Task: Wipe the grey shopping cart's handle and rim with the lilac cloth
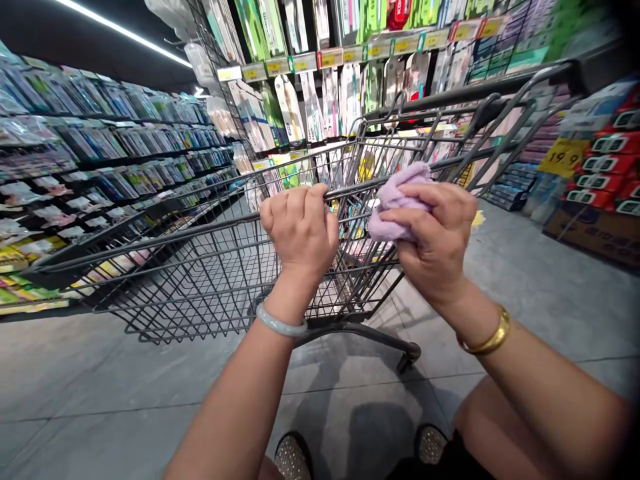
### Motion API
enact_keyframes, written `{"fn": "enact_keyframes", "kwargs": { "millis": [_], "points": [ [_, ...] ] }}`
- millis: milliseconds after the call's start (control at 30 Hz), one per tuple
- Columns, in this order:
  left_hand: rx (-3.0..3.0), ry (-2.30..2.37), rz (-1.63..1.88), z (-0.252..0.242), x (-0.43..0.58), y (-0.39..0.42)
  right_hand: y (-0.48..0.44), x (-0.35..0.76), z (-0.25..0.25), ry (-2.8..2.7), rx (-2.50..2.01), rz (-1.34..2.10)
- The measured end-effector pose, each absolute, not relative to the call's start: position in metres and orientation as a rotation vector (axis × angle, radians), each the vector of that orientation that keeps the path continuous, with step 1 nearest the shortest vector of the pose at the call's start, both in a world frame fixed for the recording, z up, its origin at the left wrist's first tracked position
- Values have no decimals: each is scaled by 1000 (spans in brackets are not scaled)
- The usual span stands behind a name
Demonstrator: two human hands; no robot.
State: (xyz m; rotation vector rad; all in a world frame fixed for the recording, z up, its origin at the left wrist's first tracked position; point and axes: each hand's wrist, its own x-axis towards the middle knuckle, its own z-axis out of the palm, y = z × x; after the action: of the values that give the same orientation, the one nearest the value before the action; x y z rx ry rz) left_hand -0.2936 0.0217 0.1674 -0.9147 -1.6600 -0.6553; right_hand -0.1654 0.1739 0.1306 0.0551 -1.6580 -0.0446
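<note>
While our left hand (300,220) grips the near edge of the cart (210,228), our right hand (443,233) clutches a cloth (388,200) there, wiping seemingly unfinished.

A white strip light (125,31) glares against a dark ceiling (75,43) at upper left — soft shadows (380,427) pool on the gray floor (125,393), the left shelves (125,143) stretch toward the edge, and the upper right corner blurs into black.
</note>
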Motion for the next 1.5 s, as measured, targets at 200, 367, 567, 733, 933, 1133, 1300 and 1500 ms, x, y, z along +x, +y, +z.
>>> {"fn": "enact_keyframes", "kwargs": {
  "millis": [200, 367, 567, 733, 933, 1133, 1300, 1500],
  "points": [
    [-941, -1646, -677, 168, -294, 21, 159, -173, 77, -1893, 326, -336],
    [-914, -1641, -662, 167, -294, 22, 176, -155, 98, -1818, 270, -204],
    [-931, -1624, -656, 161, -293, 23, 184, -156, 97, -1724, 85, -86],
    [-979, -1567, -602, 152, -291, 22, 160, -165, 63, -1992, 420, -300],
    [-1090, -1740, -551, 156, -293, 9, 186, -152, 108, -1734, 85, -47],
    [-1144, -1801, -537, 165, -299, -4, 163, -168, 66, -1913, 321, -279],
    [-1226, -1815, -534, 174, -308, -13, 169, -159, 85, -1869, 302, -208],
    [-1318, -1699, -529, 172, -313, -11, 177, -160, 95, -1756, 103, -82]
  ]
}}
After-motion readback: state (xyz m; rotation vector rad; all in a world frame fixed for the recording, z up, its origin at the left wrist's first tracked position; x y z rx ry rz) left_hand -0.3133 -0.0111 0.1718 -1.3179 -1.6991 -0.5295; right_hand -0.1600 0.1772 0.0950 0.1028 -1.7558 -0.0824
